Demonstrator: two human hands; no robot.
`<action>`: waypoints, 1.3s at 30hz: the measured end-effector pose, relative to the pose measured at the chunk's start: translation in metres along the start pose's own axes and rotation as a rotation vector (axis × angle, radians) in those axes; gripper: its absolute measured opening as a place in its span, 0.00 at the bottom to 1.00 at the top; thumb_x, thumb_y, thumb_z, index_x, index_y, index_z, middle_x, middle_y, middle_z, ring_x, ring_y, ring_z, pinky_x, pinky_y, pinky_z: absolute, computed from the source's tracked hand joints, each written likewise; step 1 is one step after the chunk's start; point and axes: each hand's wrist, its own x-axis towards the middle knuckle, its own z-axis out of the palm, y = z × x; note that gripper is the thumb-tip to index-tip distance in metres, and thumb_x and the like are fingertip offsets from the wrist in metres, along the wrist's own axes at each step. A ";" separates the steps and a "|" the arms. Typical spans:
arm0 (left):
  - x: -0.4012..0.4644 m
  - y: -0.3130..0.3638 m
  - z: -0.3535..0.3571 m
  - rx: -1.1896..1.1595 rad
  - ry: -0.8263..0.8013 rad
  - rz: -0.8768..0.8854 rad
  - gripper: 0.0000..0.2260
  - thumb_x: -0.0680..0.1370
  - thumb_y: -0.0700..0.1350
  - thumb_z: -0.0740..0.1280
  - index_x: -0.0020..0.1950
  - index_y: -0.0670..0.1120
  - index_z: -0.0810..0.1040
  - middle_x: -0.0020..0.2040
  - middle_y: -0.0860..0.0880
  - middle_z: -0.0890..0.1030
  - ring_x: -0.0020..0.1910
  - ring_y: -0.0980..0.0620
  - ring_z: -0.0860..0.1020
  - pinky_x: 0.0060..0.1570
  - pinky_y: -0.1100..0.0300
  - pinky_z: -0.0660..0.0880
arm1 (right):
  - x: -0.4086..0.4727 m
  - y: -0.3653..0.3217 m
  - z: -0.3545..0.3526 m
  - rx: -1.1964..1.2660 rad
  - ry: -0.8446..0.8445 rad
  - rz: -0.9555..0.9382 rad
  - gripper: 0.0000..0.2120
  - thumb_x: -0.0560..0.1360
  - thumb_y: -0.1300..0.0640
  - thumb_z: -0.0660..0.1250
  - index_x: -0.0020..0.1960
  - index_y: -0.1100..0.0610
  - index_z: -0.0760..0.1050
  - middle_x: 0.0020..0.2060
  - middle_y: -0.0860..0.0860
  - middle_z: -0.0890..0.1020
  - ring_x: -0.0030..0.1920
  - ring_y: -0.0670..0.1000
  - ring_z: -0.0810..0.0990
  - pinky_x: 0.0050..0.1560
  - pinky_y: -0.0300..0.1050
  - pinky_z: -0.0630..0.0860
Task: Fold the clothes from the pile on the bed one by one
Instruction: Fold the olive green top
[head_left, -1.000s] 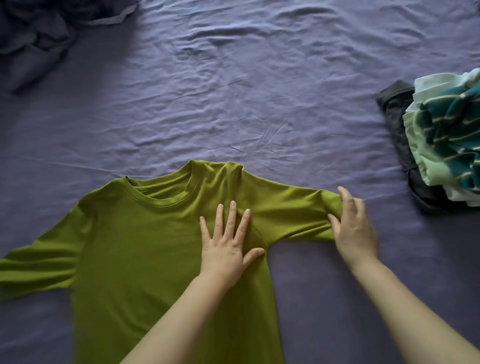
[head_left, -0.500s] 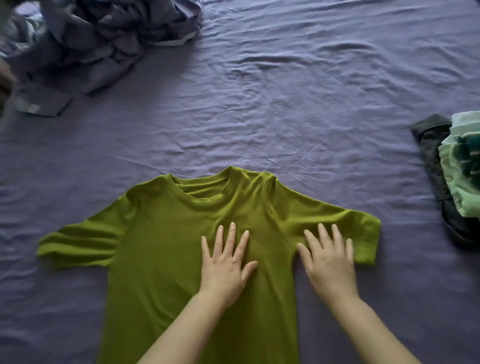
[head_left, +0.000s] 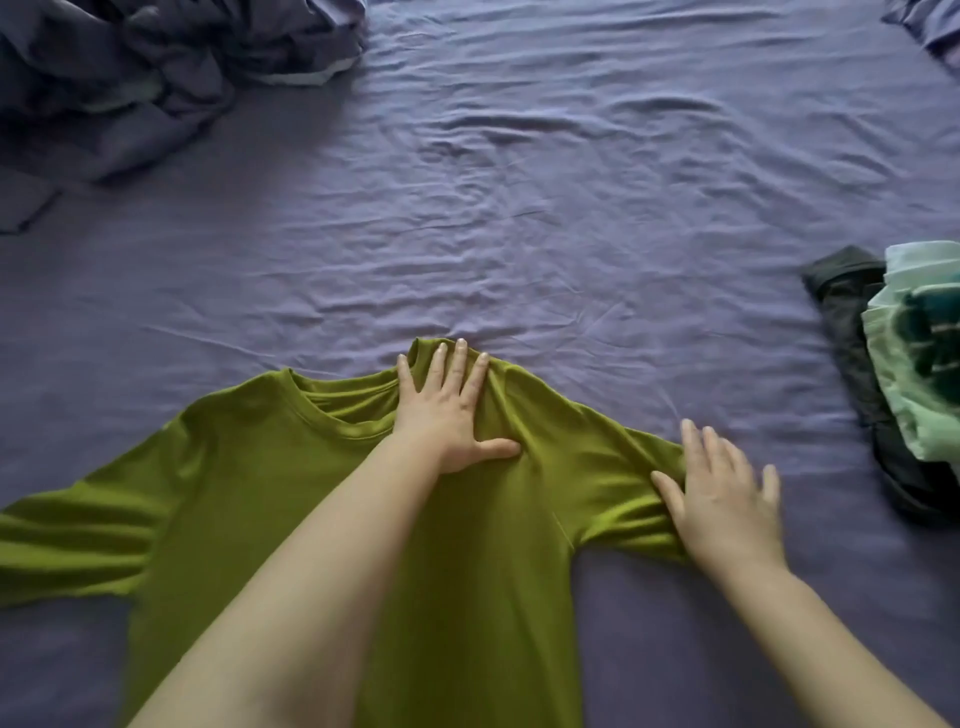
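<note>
A green T-shirt (head_left: 218, 499) lies spread face up on the purple bed sheet (head_left: 545, 208), collar away from me. My left hand (head_left: 447, 410) presses flat on its right shoulder beside the collar, fingers straight and reaching the top edge. My right hand (head_left: 722, 499) lies flat with spread fingers on the end of the right sleeve, slightly blurred. The left sleeve stretches out toward the left edge of view. The shirt's lower hem is out of view.
A pile of clothes (head_left: 914, 364) sits at the right edge: pale green and teal striped fabric over a dark garment. A crumpled dark blue blanket (head_left: 156, 78) fills the far left corner. Wrinkled sheet lies between them.
My left hand slid up from the chest to the shoulder by the collar. My right hand moved outward along the right sleeve to its end. The view shifted a little.
</note>
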 end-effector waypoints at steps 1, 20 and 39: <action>0.000 0.002 -0.003 0.005 0.000 -0.031 0.50 0.67 0.78 0.51 0.75 0.52 0.31 0.76 0.46 0.32 0.75 0.45 0.33 0.69 0.33 0.35 | -0.005 0.008 -0.002 -0.006 0.003 0.028 0.34 0.66 0.48 0.75 0.65 0.64 0.72 0.54 0.64 0.80 0.51 0.65 0.79 0.50 0.63 0.72; -0.110 0.043 -0.003 -2.275 -0.347 -0.292 0.23 0.73 0.55 0.68 0.59 0.39 0.78 0.52 0.40 0.83 0.49 0.41 0.82 0.52 0.44 0.79 | -0.057 -0.097 -0.078 1.292 -0.221 0.101 0.14 0.79 0.65 0.58 0.51 0.47 0.74 0.48 0.51 0.83 0.44 0.46 0.83 0.39 0.42 0.77; -0.139 -0.031 0.053 -0.862 0.359 -0.449 0.27 0.75 0.46 0.70 0.71 0.45 0.65 0.62 0.44 0.73 0.60 0.43 0.74 0.55 0.50 0.73 | -0.093 -0.100 0.008 0.042 -0.150 -0.214 0.34 0.61 0.51 0.75 0.66 0.54 0.73 0.64 0.58 0.76 0.63 0.60 0.75 0.54 0.62 0.76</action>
